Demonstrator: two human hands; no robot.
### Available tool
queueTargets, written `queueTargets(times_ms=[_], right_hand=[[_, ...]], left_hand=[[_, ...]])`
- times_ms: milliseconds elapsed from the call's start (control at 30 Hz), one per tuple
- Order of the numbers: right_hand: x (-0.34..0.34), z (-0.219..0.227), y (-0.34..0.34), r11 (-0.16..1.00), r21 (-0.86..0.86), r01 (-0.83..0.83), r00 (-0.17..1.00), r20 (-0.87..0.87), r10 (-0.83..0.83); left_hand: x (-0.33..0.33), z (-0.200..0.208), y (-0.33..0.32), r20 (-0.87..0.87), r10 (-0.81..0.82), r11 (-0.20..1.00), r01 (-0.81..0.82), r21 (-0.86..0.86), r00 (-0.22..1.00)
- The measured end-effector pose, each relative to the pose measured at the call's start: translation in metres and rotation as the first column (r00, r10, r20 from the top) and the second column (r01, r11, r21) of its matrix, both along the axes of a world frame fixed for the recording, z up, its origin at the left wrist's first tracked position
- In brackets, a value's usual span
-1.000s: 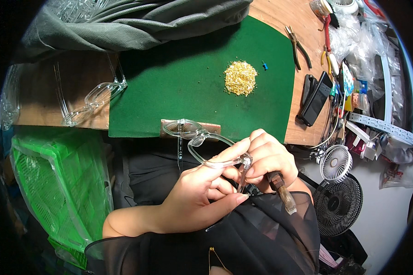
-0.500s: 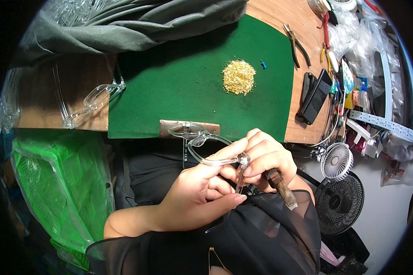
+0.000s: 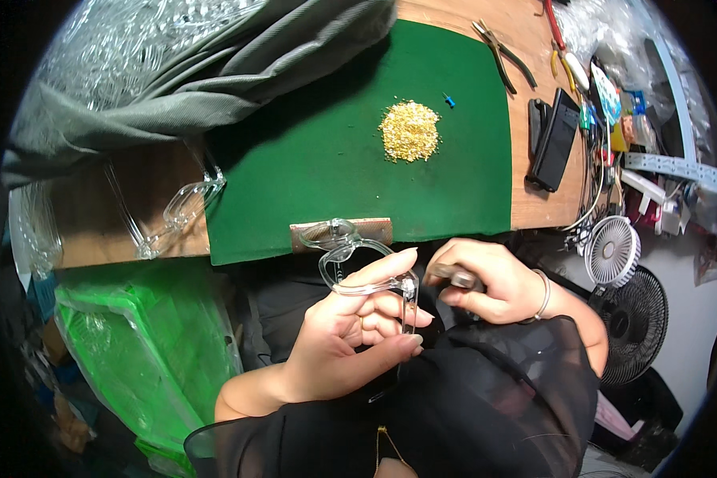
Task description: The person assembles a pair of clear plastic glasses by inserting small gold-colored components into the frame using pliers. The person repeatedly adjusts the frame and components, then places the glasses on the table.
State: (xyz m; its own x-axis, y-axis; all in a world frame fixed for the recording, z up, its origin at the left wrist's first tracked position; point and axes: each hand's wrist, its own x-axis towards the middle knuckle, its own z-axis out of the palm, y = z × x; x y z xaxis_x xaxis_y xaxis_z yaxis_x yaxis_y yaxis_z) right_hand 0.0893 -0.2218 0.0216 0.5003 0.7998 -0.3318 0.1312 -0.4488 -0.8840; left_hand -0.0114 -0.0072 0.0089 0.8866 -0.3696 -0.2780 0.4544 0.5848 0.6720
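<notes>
My left hand [image 3: 338,342] is closed round one temple of a clear eyeglass frame [image 3: 366,287], near its hinge corner. The frame's far rim reaches over a small brown block [image 3: 382,231] at the table's front edge. Just right of the frame and apart from it, my right hand [image 3: 490,279] is curled round a brown-handled hand tool [image 3: 458,276]. Its working tip is hidden, so its exact kind does not show. On the green mat [image 3: 311,159] lies a heap of tiny gold-coloured pieces [image 3: 409,131], with a blue push pin [image 3: 449,101] beside it.
More clear eyeglass frames [image 3: 187,203] rest at the table's left, and many others lie behind grey cloth [image 3: 255,64]. Pliers [image 3: 506,60] and a black phone [image 3: 555,139] sit at the right. A green crate [image 3: 135,342] stands lower left; fans [image 3: 613,251] stand at the right.
My right hand has drawn away to the right from the frame's hinge corner, turning the tool in its grip. My left hand still holds the frame. The whole view has shifted slightly.
</notes>
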Motion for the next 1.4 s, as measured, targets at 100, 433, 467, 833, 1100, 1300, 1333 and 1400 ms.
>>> queueTargets(times_ms=[100,433,467,833,1100,1300,1333,1400], right_hand=[[-0.006,0.006,0.003,0.997,0.001,-0.076,0.923,-0.379,0.071],[-0.006,0.016,0.014,0.987,-0.034,-0.155,0.914,-0.384,0.130],[-0.006,0.017,0.014,0.988,-0.036,-0.150,0.917,-0.379,0.126],[-0.006,0.022,0.019,0.987,-0.096,-0.125,0.919,-0.386,0.079],[-0.010,0.025,0.025,0.972,-0.224,-0.074,0.964,-0.267,0.011],[-0.007,0.030,0.027,0.956,-0.287,-0.053,0.985,-0.175,0.002],[-0.004,0.031,0.027,0.960,-0.273,-0.064,0.985,-0.173,0.017],[-0.003,0.025,0.023,0.987,-0.150,-0.055,0.998,0.001,0.056]], left_hand=[[0.000,0.000,-0.004,0.011,-0.004,1.000,0.004,-0.008,1.000],[0.000,0.002,-0.007,0.008,0.035,0.999,-0.034,-0.031,0.999],[0.000,0.003,-0.007,0.005,0.043,0.999,-0.043,-0.007,0.999],[0.002,0.000,-0.005,-0.025,0.036,0.999,-0.036,-0.029,0.999],[0.001,0.000,-0.010,-0.041,0.067,0.993,-0.070,-0.092,0.997],[-0.001,-0.006,-0.013,0.007,0.125,0.984,-0.123,-0.126,0.992],[0.000,-0.005,-0.014,0.038,0.122,0.988,-0.118,-0.100,0.992],[0.003,-0.004,-0.013,0.098,0.118,0.992,-0.113,-0.047,0.988]])
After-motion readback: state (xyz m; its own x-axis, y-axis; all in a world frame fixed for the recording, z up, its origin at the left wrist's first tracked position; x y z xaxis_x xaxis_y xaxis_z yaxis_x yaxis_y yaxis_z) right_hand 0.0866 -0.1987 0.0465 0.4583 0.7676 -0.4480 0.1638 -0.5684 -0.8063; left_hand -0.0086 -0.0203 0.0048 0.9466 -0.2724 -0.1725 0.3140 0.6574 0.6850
